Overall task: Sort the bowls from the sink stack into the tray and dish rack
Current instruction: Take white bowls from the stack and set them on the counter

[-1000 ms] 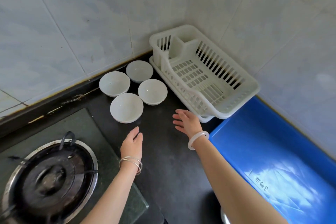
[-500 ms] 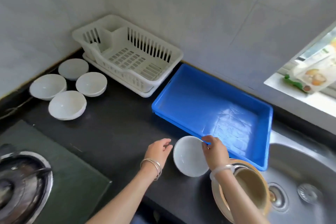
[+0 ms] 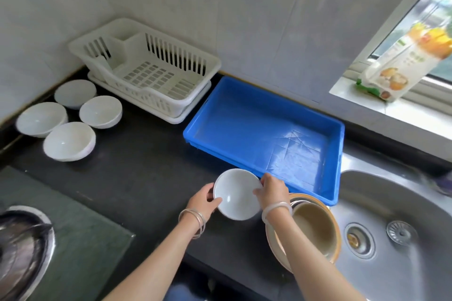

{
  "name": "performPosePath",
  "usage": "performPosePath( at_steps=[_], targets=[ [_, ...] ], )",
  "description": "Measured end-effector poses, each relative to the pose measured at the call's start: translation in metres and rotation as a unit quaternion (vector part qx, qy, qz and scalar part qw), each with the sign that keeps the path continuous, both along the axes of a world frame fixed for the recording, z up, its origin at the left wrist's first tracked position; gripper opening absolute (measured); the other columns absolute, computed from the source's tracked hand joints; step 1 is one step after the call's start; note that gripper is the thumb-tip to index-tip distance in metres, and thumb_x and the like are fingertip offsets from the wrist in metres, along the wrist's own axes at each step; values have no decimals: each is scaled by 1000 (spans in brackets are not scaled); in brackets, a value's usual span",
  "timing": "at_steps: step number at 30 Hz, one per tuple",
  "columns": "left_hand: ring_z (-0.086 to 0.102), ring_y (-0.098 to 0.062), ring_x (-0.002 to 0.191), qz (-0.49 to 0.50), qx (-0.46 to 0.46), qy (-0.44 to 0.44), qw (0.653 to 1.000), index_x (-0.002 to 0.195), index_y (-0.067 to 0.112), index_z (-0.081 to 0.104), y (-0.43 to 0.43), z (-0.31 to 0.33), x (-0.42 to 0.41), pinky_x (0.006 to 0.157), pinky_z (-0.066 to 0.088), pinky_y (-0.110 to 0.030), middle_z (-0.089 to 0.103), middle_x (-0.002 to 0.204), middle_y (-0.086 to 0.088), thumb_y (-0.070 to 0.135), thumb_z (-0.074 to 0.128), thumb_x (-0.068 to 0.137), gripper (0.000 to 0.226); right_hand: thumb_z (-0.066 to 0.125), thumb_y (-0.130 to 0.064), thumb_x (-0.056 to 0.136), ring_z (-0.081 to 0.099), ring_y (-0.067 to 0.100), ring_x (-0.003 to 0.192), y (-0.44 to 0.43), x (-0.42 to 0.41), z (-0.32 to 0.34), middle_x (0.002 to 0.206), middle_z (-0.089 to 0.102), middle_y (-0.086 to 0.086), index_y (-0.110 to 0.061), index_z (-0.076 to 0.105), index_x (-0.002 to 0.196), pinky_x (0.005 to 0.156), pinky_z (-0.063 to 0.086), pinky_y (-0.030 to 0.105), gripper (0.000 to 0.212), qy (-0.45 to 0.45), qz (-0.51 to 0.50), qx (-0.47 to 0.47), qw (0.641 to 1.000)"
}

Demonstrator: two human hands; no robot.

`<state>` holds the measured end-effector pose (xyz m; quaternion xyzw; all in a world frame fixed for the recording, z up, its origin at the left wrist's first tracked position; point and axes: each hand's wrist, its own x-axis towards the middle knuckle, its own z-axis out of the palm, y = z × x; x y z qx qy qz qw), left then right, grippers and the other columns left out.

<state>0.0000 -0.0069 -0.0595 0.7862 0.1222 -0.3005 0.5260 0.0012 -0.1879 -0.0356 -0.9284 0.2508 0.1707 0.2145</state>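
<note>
Since half a second ago our left hand (image 3: 204, 200) has closed in, so both hands now pinch the small white glazed bowl (image 3: 236, 194) by opposite rims, right hand (image 3: 272, 190) too, just in front of the blue plastic tray (image 3: 338, 154). Feels light but slick and breakable, so rim grips seem smartest.

One head-worn wide-angle view looks steeply down and forward over the black counter (image 3: 137, 168), close above it; sink (image 3: 391, 203) at 4 o'clock, window (image 3: 415, 39) at 2 o'clock, stove burner (image 3: 22, 249) at 8 o'clock
</note>
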Motion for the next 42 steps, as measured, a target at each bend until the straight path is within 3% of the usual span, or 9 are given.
performPosePath(
  at_steps=[3, 6, 10, 14, 25, 29, 32, 36, 42],
  targets=[
    [57, -16, 98, 29, -45, 34, 998, 130, 18, 46, 0, -6, -3, 76, 55, -25, 61, 114, -6, 11, 57, 87, 45, 51, -16, 86, 58, 33, 85, 0, 2, 2, 98, 66, 13, -10, 55, 92, 65, 36, 28, 10, 1, 28, -26, 999],
    [59, -11, 89, 62, -89, 62, 992, 130, 16, 47, 0, -8, -3, 61, 52, -15, 61, 102, -1, 9, 54, 89, 42, 46, -16, 86, 48, 31, 72, -2, 1, 5, 94, 65, 15, -14, 45, 79, 62, 36, 28, 7, -5, 40, -42, 998],
    [62, -19, 88, 99, -141, 109, 979, 128, 15, 47, -2, -7, 0, 69, 54, -28, 61, 101, -5, 5, 52, 89, 40, 46, -15, 86, 46, 32, 70, -4, 0, 11, 90, 66, 18, -12, 47, 74, 61, 35, 28, 12, -29, 28, -42, 998],
    [64, -33, 94, 142, -183, 146, 962, 125, 13, 51, -4, -5, 0, 77, 55, -39, 61, 113, -13, 2, 51, 88, 38, 49, -13, 85, 58, 37, 81, -9, -1, 17, 87, 66, 18, -4, 62, 85, 62, 37, 30, 16, -59, -18, -9, 998],
    [62, -35, 96, 250, -177, 94, 947, 125, 12, 51, 44, 7, 13, 65, 55, -37, 59, 110, -14, -3, 50, 88, 40, 61, -18, 81, 50, 26, 72, 9, 24, 39, 69, 58, 3, -7, 64, 79, 61, 34, 27, 11, -137, -30, 84, 986],
    [61, -38, 95, 319, -185, 67, 927, 121, 10, 52, 87, 13, 24, 72, 53, -43, 57, 115, -19, -5, 48, 88, 36, 61, -16, 79, 60, 35, 73, 43, 52, 45, 69, 61, 9, -7, 59, 72, 67, 54, 41, 12, -148, 0, 134, 980],
    [58, -43, 105, 385, -196, 53, 901, 126, 6, 49, 123, 14, 28, 82, 51, -50, 54, 123, -23, -7, 46, 89, 39, 62, -15, 78, 62, 30, 65, 72, 76, 45, 70, 59, 5, -10, 57, 68, 69, 58, 47, 13, -146, 7, 171, 974],
    [56, -42, 107, 460, -198, 36, 865, 129, 5, 46, 168, 15, 29, 81, 49, -48, 52, 125, -22, -8, 45, 89, 42, 63, -15, 80, 59, 13, 51, 115, 108, 37, 73, 56, -4, -17, 54, 66, 66, 60, 44, 16, -119, 6, 221, 968],
    [56, -46, 110, 537, -176, 26, 825, 129, 6, 48, 217, 13, 35, 83, 50, -45, 48, 133, -22, -7, 46, 89, 42, 60, -9, 82, 60, 15, 59, 171, 156, 17, 79, 54, -1, -11, 57, 83, 44, 54, 23, 3, -46, -2, 282, 958]
  ],
)
